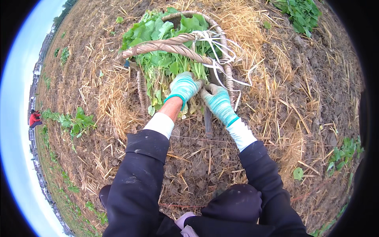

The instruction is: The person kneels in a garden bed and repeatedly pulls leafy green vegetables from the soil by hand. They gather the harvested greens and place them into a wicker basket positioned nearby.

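Observation:
Leafy green seedlings [160,29] with pale stems lie heaped in a basket [228,59] with a twisted handle [165,44] and a wrapped rim. White plastic strips [217,49] are tied round the handle and rim at the right. My left hand [184,86], in a green and white knitted glove, is at the lower stems, its fingers curled. Beside it, nearly touching, my right hand [218,99] wears a matching glove, thumb and forefinger close together near the stem ends. What lies between the fingertips of either hand is too small to tell.
Straw [115,100] lies over the muddy soil. More seedlings [302,17] are at the upper right; green plants [80,121] grow at the left. A thin string [213,139] crosses the ground before my knees. A person in red [34,118] is far off at the left.

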`<state>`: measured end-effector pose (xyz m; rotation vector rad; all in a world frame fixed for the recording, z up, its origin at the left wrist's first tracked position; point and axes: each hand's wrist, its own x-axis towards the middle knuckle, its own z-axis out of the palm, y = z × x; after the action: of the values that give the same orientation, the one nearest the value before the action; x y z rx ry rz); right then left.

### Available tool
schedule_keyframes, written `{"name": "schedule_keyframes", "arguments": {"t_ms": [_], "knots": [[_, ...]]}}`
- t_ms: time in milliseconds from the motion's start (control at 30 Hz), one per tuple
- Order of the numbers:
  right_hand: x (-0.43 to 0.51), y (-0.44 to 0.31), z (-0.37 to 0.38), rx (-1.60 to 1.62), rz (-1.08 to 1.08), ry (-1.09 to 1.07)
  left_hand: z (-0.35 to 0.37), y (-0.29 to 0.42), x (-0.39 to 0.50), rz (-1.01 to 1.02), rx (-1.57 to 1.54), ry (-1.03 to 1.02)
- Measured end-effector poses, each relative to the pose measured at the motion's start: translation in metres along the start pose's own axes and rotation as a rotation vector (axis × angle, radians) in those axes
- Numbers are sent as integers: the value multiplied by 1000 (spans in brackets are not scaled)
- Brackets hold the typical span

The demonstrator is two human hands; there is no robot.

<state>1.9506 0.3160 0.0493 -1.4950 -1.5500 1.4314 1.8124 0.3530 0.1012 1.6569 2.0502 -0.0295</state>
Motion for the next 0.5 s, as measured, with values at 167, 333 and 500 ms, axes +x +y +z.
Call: {"name": "schedule_keyframes", "arguments": {"t_ms": [167,333,500], "knots": [[6,6,-1,-35,-22,-115,-4,-6,0,79,139,-55],[7,7,-4,-120,-35,-139,-32,-2,-8,88,412,8],[9,10,3,-208,-64,-132,-95,-43,-35,-125,-477,-139]]}}
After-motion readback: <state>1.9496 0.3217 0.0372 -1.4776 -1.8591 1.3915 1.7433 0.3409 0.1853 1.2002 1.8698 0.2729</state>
